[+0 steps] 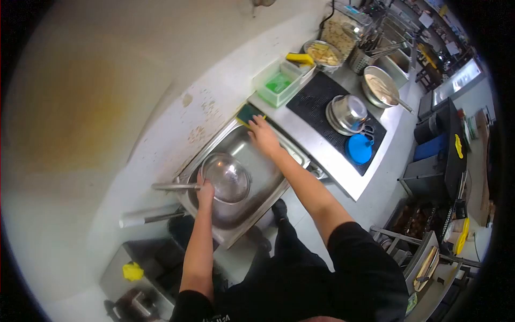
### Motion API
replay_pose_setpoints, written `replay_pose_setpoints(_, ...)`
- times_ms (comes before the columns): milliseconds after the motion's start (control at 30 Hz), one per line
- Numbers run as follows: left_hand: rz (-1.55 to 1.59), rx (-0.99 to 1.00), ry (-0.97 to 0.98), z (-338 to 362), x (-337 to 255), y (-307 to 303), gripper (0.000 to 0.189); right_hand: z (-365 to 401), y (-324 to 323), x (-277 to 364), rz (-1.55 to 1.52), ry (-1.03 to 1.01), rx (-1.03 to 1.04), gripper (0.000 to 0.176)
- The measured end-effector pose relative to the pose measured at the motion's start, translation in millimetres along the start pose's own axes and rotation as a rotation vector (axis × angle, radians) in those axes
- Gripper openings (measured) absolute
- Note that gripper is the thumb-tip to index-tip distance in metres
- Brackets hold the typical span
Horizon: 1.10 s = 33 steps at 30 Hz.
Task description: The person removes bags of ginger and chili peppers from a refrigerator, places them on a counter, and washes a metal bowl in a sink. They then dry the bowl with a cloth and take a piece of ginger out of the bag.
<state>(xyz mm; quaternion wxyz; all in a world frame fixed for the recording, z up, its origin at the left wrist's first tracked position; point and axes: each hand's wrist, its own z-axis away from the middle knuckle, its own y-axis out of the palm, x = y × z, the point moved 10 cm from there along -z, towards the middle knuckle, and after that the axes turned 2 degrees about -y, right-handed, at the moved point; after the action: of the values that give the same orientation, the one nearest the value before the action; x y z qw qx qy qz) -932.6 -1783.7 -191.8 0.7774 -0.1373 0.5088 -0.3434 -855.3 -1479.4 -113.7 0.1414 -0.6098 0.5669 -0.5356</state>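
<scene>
My left hand [206, 192] is closed on the near-left rim of a shiny round bowl [228, 178], which it holds in the metal sink [261, 170]. A grey metal bar [174, 187] runs in from the left and ends right by that hand. At the sink's far corner lies a dark green and yellow sponge [248, 113]. My right hand [264, 136] reaches out to it with fingers stretched, the fingertips right at its near edge.
Right of the sink, a metal counter [351, 185] carries a tub of green liquid [279, 86], a black mat [311, 102] with stacked metal bowls [350, 114] and a blue lid [359, 148], and a mixing bowl [380, 86]. A wall [177, 123] stands behind the sink.
</scene>
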Motion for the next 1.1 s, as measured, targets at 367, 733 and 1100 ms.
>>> replay_pose_setpoints(367, 0.067, 0.067, 0.242, -23.5, -27.6, 28.0, 0.053, -50.9, 64.6, -25.9, 0.359, -0.24, 0.499, 0.057)
replay_pose_setpoints(733, 0.587, -0.008, -0.151, -4.4, 17.6, 55.0, 0.044, -161.0, -12.4, -173.2, 0.531, 0.294, 0.506, 0.026)
replay_pose_setpoints(1100, 0.886, 0.193, -0.315, 29.6, 39.8, 56.2, 0.042, 111.3, 36.0, 78.8, -0.394, 0.129, 0.742, 0.041)
